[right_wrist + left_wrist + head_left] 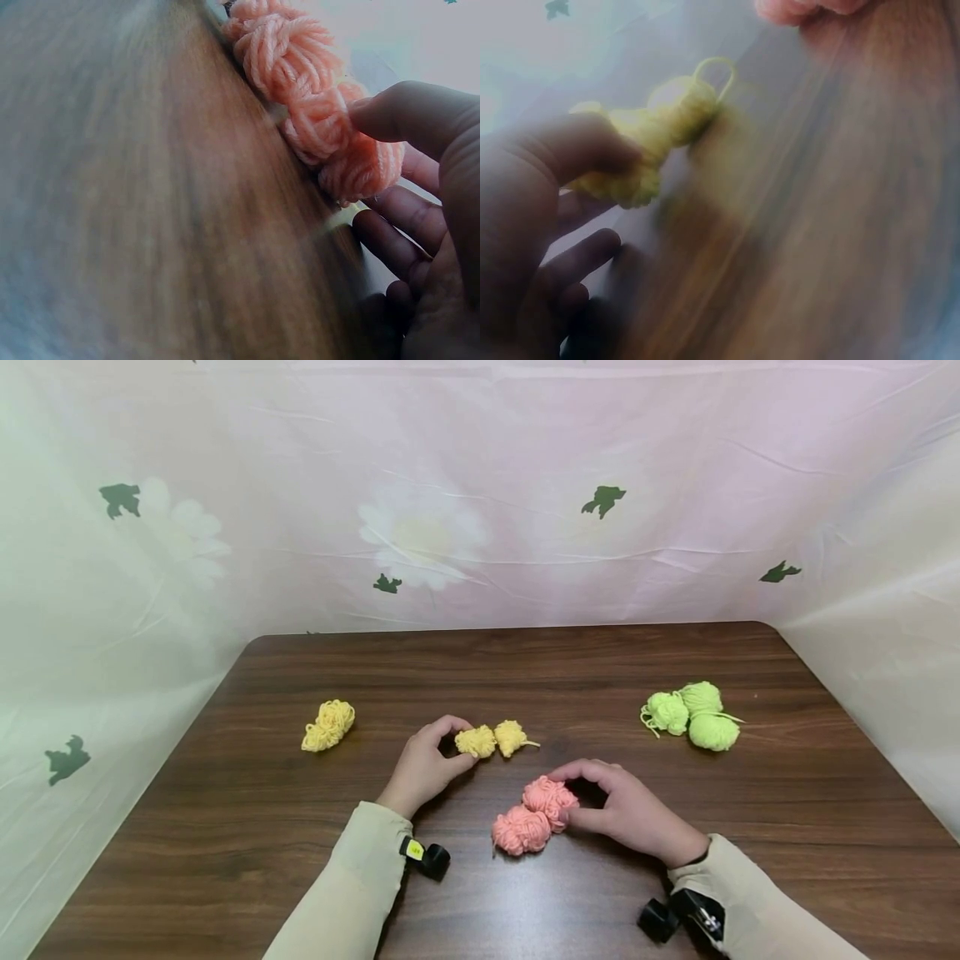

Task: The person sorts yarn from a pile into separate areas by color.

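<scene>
Between the thumb and index finger of my left hand [423,768] is a small yellow yarn ball [475,742]; in the left wrist view the thumb lies against the yarn [626,187]. A second yellow yarn ball [511,738] with a loose tail sits at its right side. My right hand [630,810] pinches a pink yarn ball [550,799] on the table, thumb on the near side and index finger over the far side. Touching it at the lower left is another pink yarn ball [521,831]. The right wrist view shows the thumb pressed to the pink strands [319,127].
A yellow yarn bundle [330,725] lies farther left on the brown wooden table [225,827]. At the back right, green yarn balls [714,732] sit in a cluster. Floral cloth [495,468] hangs behind the table and along its sides.
</scene>
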Demonstrator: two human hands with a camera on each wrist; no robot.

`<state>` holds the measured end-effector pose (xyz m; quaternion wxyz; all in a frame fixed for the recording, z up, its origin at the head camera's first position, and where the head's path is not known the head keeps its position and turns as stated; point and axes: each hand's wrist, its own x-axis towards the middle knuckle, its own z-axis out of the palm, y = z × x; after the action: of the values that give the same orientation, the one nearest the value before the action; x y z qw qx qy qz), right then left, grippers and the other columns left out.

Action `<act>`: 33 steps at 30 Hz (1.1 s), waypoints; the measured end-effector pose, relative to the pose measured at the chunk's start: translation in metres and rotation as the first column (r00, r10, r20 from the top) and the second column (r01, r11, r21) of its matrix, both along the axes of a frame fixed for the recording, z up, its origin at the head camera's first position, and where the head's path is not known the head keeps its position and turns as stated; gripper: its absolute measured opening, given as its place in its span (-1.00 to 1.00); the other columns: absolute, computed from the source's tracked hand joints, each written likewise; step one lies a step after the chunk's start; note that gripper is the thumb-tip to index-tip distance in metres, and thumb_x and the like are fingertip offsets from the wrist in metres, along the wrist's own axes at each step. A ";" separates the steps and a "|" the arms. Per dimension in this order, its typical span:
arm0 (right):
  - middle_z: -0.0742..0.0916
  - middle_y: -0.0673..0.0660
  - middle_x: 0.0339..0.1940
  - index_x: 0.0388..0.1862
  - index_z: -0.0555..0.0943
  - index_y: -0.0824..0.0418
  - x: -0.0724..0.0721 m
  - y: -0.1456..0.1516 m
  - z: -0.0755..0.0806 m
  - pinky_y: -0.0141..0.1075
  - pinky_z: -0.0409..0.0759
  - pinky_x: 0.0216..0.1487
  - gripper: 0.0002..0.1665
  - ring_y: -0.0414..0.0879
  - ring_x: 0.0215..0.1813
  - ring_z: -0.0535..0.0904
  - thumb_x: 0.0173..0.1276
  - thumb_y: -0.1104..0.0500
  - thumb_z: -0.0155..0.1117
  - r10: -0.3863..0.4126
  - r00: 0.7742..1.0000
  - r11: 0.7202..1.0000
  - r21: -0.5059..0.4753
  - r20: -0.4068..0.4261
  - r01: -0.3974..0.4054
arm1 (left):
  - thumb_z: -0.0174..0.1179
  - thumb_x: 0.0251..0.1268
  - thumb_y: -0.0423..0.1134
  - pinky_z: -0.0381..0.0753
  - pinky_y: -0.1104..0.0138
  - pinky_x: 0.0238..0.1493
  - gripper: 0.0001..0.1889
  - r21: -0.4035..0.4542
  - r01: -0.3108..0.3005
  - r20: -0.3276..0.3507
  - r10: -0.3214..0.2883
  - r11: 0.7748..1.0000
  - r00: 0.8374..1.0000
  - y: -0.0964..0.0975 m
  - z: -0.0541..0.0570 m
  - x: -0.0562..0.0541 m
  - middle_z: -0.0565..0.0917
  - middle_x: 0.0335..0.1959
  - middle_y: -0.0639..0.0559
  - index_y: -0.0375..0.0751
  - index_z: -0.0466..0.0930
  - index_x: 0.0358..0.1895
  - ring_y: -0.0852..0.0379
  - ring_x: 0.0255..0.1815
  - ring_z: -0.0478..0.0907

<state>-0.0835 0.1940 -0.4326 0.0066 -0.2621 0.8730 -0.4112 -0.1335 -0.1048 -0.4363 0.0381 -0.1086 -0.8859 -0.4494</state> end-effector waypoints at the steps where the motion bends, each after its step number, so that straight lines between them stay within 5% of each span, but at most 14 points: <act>1: 0.70 -0.24 0.07 0.09 0.65 -0.22 0.000 0.000 0.000 -0.06 0.46 0.17 -0.57 -0.17 0.14 0.58 0.23 -0.03 0.51 0.000 1.000 1.000 -0.001 0.001 0.000 | 0.46 0.15 -0.28 0.49 0.06 0.17 -0.73 0.016 -0.001 -0.002 0.001 1.000 1.000 0.000 0.000 0.000 0.68 -0.09 0.15 0.08 0.64 -0.12 0.09 0.04 0.56; 11: 0.70 -0.28 0.06 0.08 0.64 -0.24 0.000 0.000 0.000 -0.06 0.44 0.18 -0.55 -0.21 0.14 0.58 0.21 0.01 0.53 0.002 1.000 1.000 -0.008 0.007 -0.002 | 0.47 0.18 -0.26 0.55 0.12 0.07 -0.81 0.036 -0.002 -0.013 0.003 0.999 1.000 -0.002 0.002 0.001 0.70 -0.15 0.19 0.08 0.67 -0.21 0.15 -0.06 0.57; 21: 0.69 -0.30 0.06 0.08 0.64 -0.26 0.000 0.001 0.001 -0.07 0.46 0.18 -0.53 -0.21 0.14 0.58 0.19 0.03 0.54 0.000 1.000 1.000 -0.011 0.020 0.000 | 0.48 0.17 -0.27 0.56 0.26 -0.25 -0.86 0.083 -0.034 -0.046 0.038 0.996 0.998 -0.008 0.011 0.001 0.69 -0.35 0.16 0.00 0.72 -0.25 0.14 -0.33 0.54; 33: 0.70 -0.29 0.06 0.08 0.64 -0.25 0.000 0.001 0.000 -0.10 0.48 0.16 -0.52 -0.21 0.13 0.58 0.18 0.04 0.55 0.007 1.000 1.000 -0.019 0.011 -0.007 | 0.44 0.23 -0.13 0.57 0.14 0.00 -0.74 0.138 -0.083 -0.066 0.093 0.987 0.993 -0.021 0.022 -0.003 0.71 -0.13 0.07 -0.06 0.69 -0.05 0.08 -0.11 0.58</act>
<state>-0.0837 0.1950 -0.4323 0.0104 -0.2627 0.8681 -0.4211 -0.1363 -0.1254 -0.4140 0.0971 -0.0828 -0.8553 -0.5021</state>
